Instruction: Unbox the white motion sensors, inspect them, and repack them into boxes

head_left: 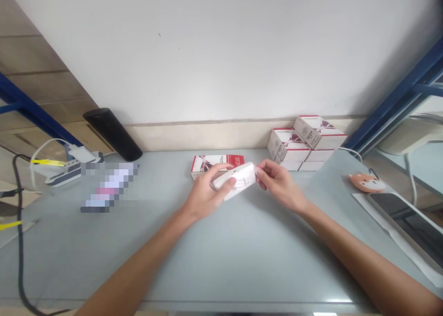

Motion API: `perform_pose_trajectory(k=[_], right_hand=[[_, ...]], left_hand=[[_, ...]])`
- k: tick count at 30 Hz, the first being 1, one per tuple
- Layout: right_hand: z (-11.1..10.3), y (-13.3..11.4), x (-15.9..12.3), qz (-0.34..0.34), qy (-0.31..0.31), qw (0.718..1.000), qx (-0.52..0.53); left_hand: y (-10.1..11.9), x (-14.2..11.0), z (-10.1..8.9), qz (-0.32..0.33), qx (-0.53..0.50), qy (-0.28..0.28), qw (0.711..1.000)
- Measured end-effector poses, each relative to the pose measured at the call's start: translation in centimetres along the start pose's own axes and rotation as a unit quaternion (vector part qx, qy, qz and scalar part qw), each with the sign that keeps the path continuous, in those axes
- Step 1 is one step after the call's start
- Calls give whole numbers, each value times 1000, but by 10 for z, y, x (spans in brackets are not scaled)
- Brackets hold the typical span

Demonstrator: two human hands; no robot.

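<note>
My left hand (210,191) is wrapped around a small white pack (244,177), its thumb pressed on the upper face. The pack is tilted above the desk, and its surface shows faint lines or folds. At the pack's right end my right hand (277,180) has thumb and fingers pinched together on its edge. Whether they grip the pack itself or a thin wrapping on it is too small to tell. Just behind my left hand lies a red and white printed box (218,160), partly covered by the hand and the pack.
Several similar printed boxes (304,145) are stacked at the back right against the wall. On the right lie an orange animal-faced pouch (367,182) and a dark-screened tablet (408,223). A blurred phone (109,189), a black cylinder (112,134) and a power strip (74,168) are at left.
</note>
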State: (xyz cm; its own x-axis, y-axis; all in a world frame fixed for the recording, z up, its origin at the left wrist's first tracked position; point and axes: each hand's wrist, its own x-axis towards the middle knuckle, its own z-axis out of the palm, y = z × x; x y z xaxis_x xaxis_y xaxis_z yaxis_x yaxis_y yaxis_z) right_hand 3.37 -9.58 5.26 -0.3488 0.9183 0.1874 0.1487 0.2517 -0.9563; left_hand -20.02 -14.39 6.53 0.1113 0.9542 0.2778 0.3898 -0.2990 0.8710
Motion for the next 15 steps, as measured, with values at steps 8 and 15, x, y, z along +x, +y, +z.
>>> perform_pose_trajectory(k=[8, 15], right_hand=[[3, -8, -2, 1, 14, 1000, -6], [2, 4, 1, 71, 47, 996, 41]], left_hand=[[11, 5, 0, -231, -332, -127, 906], [14, -1, -1, -197, -502, -224, 812]])
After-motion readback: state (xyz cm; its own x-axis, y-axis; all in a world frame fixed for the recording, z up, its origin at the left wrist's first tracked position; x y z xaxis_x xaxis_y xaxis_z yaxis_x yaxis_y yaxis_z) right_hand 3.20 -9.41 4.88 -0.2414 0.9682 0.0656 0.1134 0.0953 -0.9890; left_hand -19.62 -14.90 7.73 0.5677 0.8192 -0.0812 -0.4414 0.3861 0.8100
